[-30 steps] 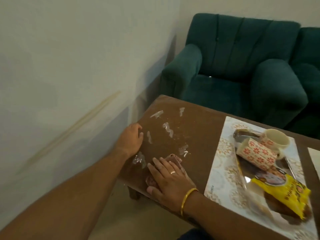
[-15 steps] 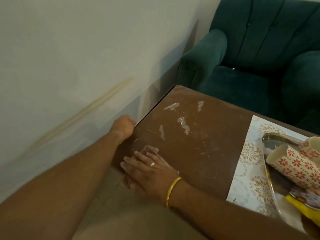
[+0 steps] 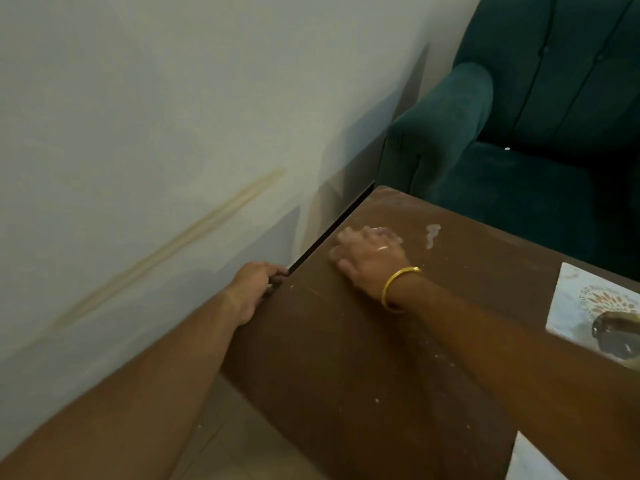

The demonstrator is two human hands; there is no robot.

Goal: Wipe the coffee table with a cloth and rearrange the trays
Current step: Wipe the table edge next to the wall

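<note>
While my right hand (image 3: 369, 252) lies flat on the brown coffee table (image 3: 363, 341), its fingers (image 3: 349, 233) are spread out and pressed down near the far left corner of the surface. I think a cloth (image 3: 381, 231) is under that hand, because a pale bit peeks out past the fingertips, but it is blurry and I cannot tell for sure. I see a gold bangle (image 3: 398, 289) on the right wrist and a ring (image 3: 382, 248) on 1 finger.

My left hand (image 3: 254, 289) is at the left edge of the surface, nearer to me than the right hand. Its fingers are curled around the edge and hold it tight.

I see 1 white smear (image 3: 432, 234) on the wood just to the right of my right hand. Small pale specks dot the wood closer to me.

On the right side, a white tray (image 3: 571, 299) with a flower pattern sits on the surface, well apart from both hands. A dark shiny thing (image 3: 616, 332) lies on it, cut off by the picture edge. Another white corner (image 3: 530, 460) shows at the near right, and I cannot tell what it is.

A pale wall (image 3: 156, 116) with a long yellowish streak (image 3: 173, 247) runs along the left side, just beside the table edge. A dark green armchair (image 3: 519, 133) stands past the far end of the table.
</note>
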